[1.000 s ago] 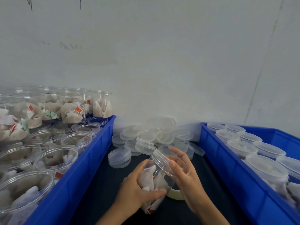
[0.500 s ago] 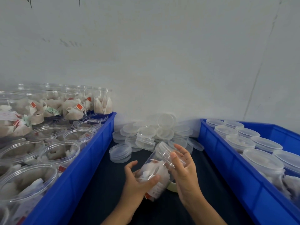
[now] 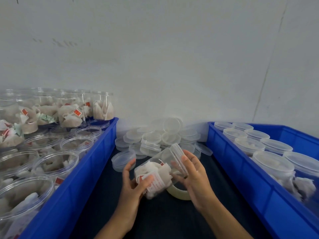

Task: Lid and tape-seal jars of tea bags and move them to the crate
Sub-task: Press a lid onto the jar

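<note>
Tilting between both hands, the jar of tea bags [image 3: 159, 171] hangs just above the tape roll [image 3: 179, 192]; the left hand [image 3: 133, 185] grips its base, the right hand [image 3: 193, 173] clasps its lidded top.

Blue crates [image 3: 96, 152], clear jars [image 3: 57, 163], red-tagged white tea bags [image 3: 69, 114].

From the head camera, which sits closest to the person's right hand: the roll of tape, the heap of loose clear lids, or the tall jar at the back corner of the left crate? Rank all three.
1. The pale roll of clear tape, on the dark mat just below the right hand.
2. The heap of loose clear plastic lids, behind it against the wall.
3. The tall clear jar of tea bags, at the back corner of the left blue plastic crate.
</note>
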### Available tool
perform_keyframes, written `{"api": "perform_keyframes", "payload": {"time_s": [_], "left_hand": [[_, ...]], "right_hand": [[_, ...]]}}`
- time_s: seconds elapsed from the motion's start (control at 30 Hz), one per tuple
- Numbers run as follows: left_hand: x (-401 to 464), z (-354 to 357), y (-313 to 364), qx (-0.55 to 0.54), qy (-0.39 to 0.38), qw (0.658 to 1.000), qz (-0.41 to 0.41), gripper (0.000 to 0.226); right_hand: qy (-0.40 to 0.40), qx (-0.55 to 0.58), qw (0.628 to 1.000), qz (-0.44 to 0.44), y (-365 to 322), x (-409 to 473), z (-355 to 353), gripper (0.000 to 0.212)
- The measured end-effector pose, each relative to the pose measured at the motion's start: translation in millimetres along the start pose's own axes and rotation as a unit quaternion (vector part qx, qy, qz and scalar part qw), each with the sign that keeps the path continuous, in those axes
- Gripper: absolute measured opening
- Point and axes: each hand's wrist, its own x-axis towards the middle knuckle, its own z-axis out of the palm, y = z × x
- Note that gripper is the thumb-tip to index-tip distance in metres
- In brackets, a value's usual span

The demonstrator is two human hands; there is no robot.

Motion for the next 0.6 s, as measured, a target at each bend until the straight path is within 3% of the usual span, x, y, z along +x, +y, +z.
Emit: {"api": "perform_keyframes", "payload": {"time_s": [0.17, 0.37, 0.47, 0.6], "left_hand": [[-2, 3, -2, 0.02, -0.019, 1.0, 0.008, 0.076], [-1, -2, 3, 0.033, 0.016, 0.999, 0.016, 0.054], [3, -4, 3, 0.026, 0.014, 1.0, -0.003, 0.062], [8, -2, 7, 0.047, 0.016, 0.999, -0.016, 0.056]], "right_hand": [[-0.071, -0.082, 0.994, 0.007, -4, 1, -6, 0.055], [-0.15, -0.167, 0.974, 0.015, -6, -1, -11, 0.066], [-0.123, -0.176, 0.976, 0.026, -4, -3, 1, 0.065], [-0.055, -0.178, 0.982, -0.03, 5, -7, 12, 0.045]]}}
